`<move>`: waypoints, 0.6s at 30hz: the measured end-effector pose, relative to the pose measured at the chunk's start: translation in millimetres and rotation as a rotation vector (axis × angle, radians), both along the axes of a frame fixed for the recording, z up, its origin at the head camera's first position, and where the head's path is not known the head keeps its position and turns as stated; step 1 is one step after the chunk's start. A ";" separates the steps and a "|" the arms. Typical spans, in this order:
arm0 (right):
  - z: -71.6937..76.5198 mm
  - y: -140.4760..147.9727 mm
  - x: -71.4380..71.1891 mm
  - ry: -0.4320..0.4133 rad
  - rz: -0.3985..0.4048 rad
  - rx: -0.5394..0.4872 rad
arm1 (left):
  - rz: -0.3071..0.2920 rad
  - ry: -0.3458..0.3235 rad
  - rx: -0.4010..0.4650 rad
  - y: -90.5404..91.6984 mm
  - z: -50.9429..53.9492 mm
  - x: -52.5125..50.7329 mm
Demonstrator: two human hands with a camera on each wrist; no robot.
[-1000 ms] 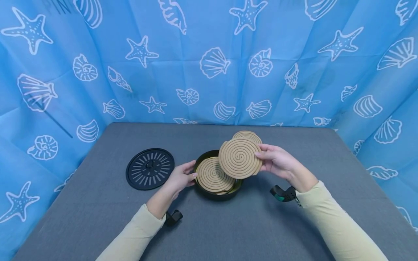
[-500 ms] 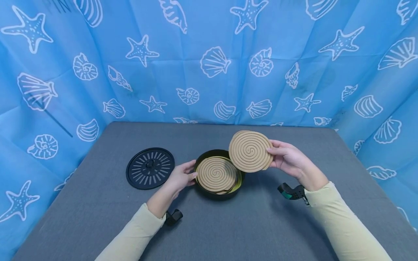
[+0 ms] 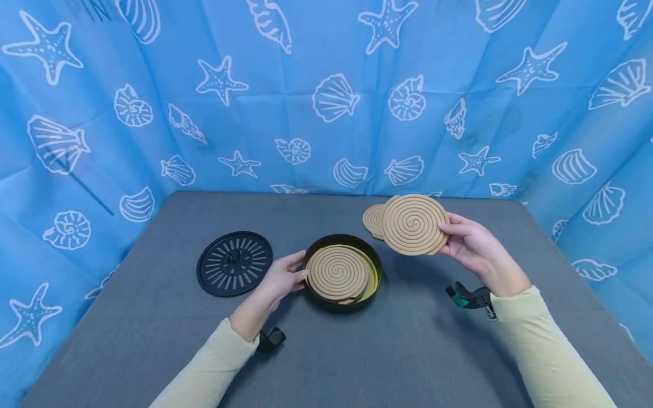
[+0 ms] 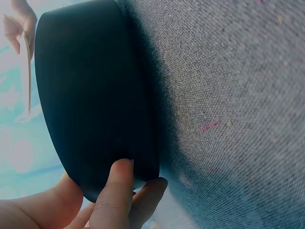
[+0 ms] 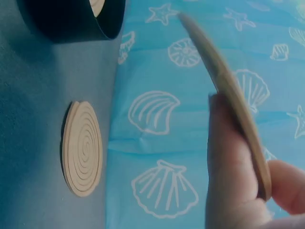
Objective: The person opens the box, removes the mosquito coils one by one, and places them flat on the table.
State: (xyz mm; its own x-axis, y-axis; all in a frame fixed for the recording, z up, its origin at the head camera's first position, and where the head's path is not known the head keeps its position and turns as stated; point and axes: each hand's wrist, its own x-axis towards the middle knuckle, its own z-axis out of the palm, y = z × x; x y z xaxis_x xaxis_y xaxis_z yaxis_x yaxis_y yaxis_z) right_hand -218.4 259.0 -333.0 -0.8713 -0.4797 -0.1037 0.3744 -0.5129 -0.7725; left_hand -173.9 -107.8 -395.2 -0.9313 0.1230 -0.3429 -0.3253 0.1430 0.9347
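right fingers (image 5: 228,152) pinch spiral coils (image 3: 414,224), partly hiding a coil pile (image 3: 373,220); left fingers (image 4: 121,186) grip the tin (image 3: 340,307).

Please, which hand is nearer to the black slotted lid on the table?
The left hand is nearer: it is just right of the black slotted lid, touching the black container. The right hand is farther right, past the container, holding up a tan spiral coil.

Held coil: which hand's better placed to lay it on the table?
Probably the right hand: it pinches the coil above the table, near the coil lying there, while the left hand grips the black container.
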 end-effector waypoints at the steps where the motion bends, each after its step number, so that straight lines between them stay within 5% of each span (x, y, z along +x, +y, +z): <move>1: 0.6 1.6 -0.6 -0.011 -0.014 -0.006 | 0.001 0.001 -0.001 0.2 0.0 0.1; 18: -2.5 28.3 -7.0 -0.151 -0.171 -0.187 | 0.013 0.002 -0.008 1.1 -2.5 -0.1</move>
State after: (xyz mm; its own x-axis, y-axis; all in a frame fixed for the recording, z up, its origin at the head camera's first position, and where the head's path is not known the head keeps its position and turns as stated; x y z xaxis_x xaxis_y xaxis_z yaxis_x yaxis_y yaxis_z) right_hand -225.4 287.3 -335.5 -0.9225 -0.3503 -0.1623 0.3740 -0.7066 -0.6007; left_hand -174.0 -106.7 -397.7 -0.9335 0.1081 -0.3418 -0.3251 0.1462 0.9343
